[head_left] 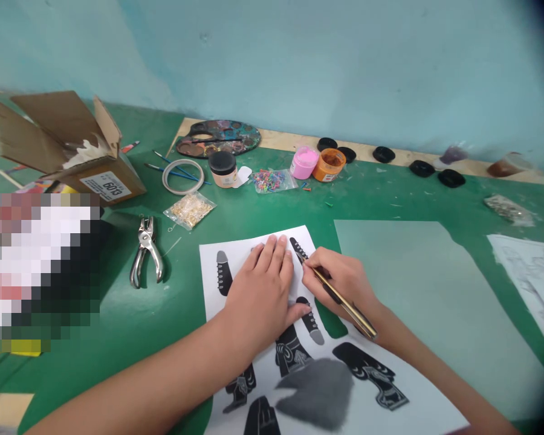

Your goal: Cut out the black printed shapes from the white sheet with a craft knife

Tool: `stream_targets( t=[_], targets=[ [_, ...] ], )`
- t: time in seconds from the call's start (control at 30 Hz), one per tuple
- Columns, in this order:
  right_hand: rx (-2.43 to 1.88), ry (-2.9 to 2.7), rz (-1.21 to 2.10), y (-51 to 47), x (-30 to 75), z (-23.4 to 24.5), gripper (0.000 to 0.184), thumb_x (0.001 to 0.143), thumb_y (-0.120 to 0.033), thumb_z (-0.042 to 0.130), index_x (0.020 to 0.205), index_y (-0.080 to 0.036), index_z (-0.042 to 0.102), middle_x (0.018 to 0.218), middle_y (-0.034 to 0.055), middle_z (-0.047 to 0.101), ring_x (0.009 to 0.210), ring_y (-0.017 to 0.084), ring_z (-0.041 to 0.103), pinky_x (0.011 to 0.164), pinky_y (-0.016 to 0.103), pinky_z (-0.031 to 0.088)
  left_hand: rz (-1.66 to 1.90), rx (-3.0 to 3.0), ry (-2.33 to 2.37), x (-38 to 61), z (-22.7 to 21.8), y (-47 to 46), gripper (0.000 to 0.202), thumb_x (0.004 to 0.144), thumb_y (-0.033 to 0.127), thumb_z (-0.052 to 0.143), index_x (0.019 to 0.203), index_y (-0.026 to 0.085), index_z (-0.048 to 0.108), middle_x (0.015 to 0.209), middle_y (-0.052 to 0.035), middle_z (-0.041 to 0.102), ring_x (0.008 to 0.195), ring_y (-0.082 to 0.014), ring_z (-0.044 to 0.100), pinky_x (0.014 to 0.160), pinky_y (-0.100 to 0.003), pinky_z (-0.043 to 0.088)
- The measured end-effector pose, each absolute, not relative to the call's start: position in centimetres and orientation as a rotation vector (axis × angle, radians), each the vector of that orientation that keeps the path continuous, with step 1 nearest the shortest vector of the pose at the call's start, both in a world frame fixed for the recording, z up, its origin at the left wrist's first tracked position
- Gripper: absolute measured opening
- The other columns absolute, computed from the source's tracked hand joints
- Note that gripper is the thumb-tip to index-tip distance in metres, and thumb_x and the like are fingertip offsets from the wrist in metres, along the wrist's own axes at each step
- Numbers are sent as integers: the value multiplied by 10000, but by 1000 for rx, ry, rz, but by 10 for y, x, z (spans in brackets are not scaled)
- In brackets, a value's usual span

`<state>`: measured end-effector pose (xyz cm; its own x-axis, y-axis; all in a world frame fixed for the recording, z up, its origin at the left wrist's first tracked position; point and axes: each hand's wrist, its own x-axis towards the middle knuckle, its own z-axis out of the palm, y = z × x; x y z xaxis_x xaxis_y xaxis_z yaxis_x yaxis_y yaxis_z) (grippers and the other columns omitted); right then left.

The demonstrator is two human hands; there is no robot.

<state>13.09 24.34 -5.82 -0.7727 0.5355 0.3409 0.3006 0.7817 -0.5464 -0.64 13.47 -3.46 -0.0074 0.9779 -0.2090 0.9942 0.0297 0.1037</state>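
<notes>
My left hand (265, 287) lies flat on a white printed sheet (211, 356), fingers stretched out, pressing it to the table. The sheet carries black and grey printed shapes, among them laced boot-like pieces such as the printed boot (223, 273) left of that hand. A curved gap in the sheet's right side shows green table beneath. My right hand (340, 278) is closed around a slim gold pen (344, 302). The pen's tip meets a dark laced shape near the sheet's upper right edge, just beside my left fingertips.
A metal hole punch (147, 251) lies at left, near an open cardboard box (95, 175). Farther back are a tape roll (164, 176), paint jars (304, 163), a palette (240, 136) and bags of small parts (190, 210). A pale translucent sheet (435, 290) covers the right side.
</notes>
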Motion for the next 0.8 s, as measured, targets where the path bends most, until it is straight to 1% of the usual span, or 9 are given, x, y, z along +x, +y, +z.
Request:
stream_targets(
  t=[0.2,0.3,0.5,0.67,0.8],
  targets=[
    [-606,-2498,641,246,133,-60,134,847,-154,537,726,-207,513,619,-28,539,528,99,463,538,243,347,-78,2063,2092,-6,-38,133,909,896,689,476,1498,16,375,1606,-218,176,1506,-362,151,1215,-502,227],
    [-587,-2517,637,247,134,-61,140,844,-153,537,718,-208,508,620,-24,547,526,99,472,536,243,353,-79,2057,2075,-8,-38,133,885,912,678,453,1496,18,379,1604,-222,178,1503,-368,160,1206,-507,240],
    [-595,-2512,594,245,133,-61,158,841,-126,519,708,-208,496,627,-14,552,548,108,482,540,247,358,-112,2128,2040,-12,-43,135,926,906,716,417,1492,0,374,1593,-249,206,1491,-383,199,1190,-496,261],
    [-564,-2509,585,247,134,-59,154,836,-127,517,709,-210,491,610,-22,526,527,103,456,520,248,338,-91,2082,2083,-7,-38,133,900,907,695,445,1495,16,381,1601,-223,190,1501,-365,175,1205,-501,239],
    [-538,-2547,608,249,134,-56,154,828,-116,523,706,-204,492,609,-27,520,518,95,457,515,236,341,-98,2071,2077,-8,-37,133,894,916,681,443,1503,12,362,1603,-226,156,1503,-368,143,1211,-506,231]
  ],
)
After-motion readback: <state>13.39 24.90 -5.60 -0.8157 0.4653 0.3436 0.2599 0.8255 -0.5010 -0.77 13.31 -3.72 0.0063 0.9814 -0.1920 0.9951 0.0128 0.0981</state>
